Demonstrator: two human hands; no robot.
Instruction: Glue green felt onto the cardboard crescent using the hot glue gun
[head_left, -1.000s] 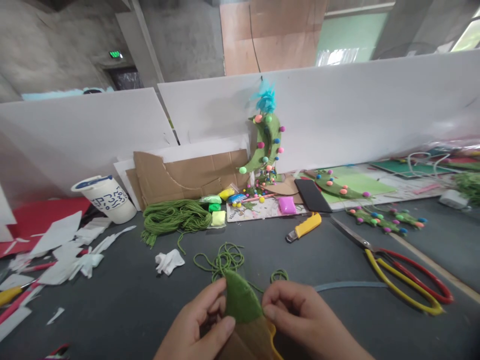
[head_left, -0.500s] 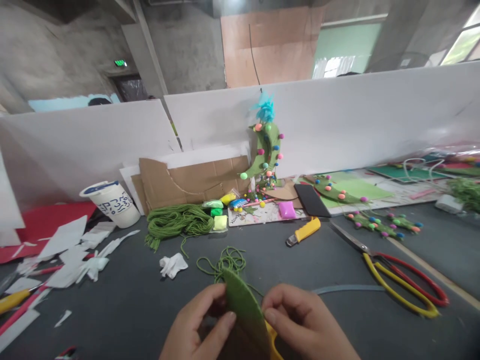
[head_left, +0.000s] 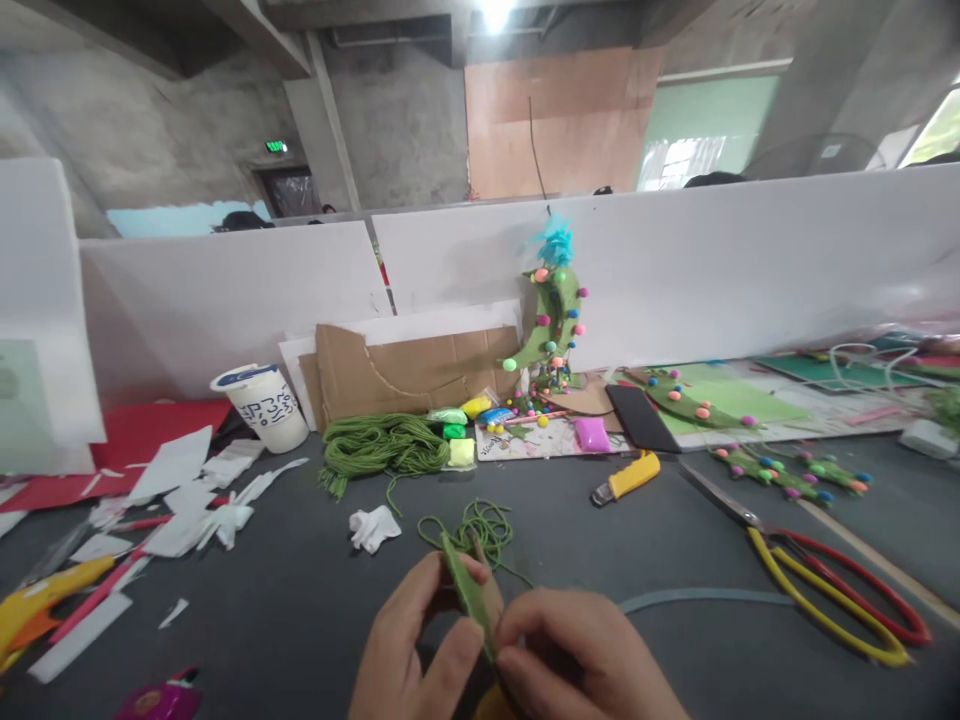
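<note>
My left hand (head_left: 420, 640) grips a curved green piece (head_left: 466, 590), felt-like on its face, now turned nearly edge-on with a brown, cardboard-like side showing. Against its right edge, the fingers of my right hand (head_left: 585, 650) are pinched together. A strand from the small tangle of green yarn (head_left: 484, 530) runs to that hand; the fingers cover its end. Something yellow (head_left: 495, 703) shows partly beneath my hands, too hidden to name. Behind the tangle lies a thick green yarn hank (head_left: 382, 445).
Scissors (head_left: 825, 590) and a yellow utility knife (head_left: 626, 478) lie to the right. A paper cup (head_left: 266, 410), paper scraps (head_left: 180, 520) and a yellow tool (head_left: 52, 600) are on the left. At the back stands a green pom-pom decoration (head_left: 555, 320) beside cardboard (head_left: 420, 370) and a black phone (head_left: 641, 418).
The green piece has turned from showing its broad green face to nearly edge-on. My right hand has moved in closer against it. The whole view has shifted slightly.
</note>
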